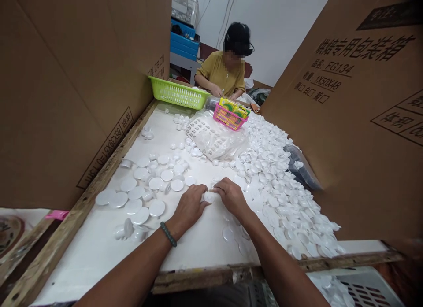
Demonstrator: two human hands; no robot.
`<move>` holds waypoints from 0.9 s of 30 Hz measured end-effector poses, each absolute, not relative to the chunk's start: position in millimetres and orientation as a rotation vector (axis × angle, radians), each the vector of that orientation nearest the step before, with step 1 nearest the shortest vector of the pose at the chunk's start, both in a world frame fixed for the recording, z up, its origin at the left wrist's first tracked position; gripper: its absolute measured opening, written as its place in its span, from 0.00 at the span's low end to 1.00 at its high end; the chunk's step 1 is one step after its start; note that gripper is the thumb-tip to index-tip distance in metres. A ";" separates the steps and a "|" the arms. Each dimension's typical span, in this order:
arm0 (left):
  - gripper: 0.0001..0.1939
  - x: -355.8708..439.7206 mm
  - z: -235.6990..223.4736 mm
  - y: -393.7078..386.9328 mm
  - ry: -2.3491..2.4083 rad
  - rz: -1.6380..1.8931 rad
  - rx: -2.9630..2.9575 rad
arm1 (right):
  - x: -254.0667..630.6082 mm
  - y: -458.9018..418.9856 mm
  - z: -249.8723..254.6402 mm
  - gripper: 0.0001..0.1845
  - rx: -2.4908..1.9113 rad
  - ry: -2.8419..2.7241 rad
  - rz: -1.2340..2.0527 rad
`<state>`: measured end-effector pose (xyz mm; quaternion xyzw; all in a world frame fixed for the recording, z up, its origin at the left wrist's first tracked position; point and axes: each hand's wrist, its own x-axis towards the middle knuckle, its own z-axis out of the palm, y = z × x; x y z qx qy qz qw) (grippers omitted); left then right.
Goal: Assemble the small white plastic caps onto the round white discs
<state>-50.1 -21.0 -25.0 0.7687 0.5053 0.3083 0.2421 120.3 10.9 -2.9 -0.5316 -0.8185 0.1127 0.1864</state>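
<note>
The white disc [209, 197], small, round and apparently plastic, is held between the two hands just above the middle of the table [208, 249]. The left hand [191, 205] comes in from the left with bent wrist, its thumb and curled fingers closed on the disc's near side. The right hand [230, 196] reaches in from the right, knuckles up, fingers bent and fingertips at the disc's far edge; whether they pinch it or only press cannot be told. Both forearms slant inward, and a bracelet [168, 234] of dark round beads circles the left wrist. Smooth, glossy larger discs [157, 208] lie left of the hands; a dense heap [291, 219] of white pieces spreads on the right. Beyond lies a wrinkled, clear plastic bag [216, 142].
</note>
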 end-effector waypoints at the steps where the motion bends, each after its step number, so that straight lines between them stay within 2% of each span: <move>1: 0.09 -49.9 -25.0 -21.0 1.381 0.843 2.102 | 120.3 6.0 -3.7 0.08 -1.475 -2.276 0.355; 5: 0.08 -48.6 -25.7 -20.7 1.398 0.848 2.089 | 116.9 -11.4 -6.0 0.09 -1.418 -2.376 0.346; 18: 0.12 -47.6 -31.7 -20.4 1.416 0.843 2.061 | 113.0 -11.7 -4.0 0.12 -1.387 -2.721 -0.142; 23: 0.16 -52.4 -30.0 -17.7 1.313 0.837 2.081 | 114.5 -10.7 -6.5 0.10 -1.333 -2.684 -0.176; 27: 0.10 -53.8 -26.0 -16.4 1.237 0.837 2.191 | 115.5 -14.0 -9.2 0.11 -1.347 -2.560 0.039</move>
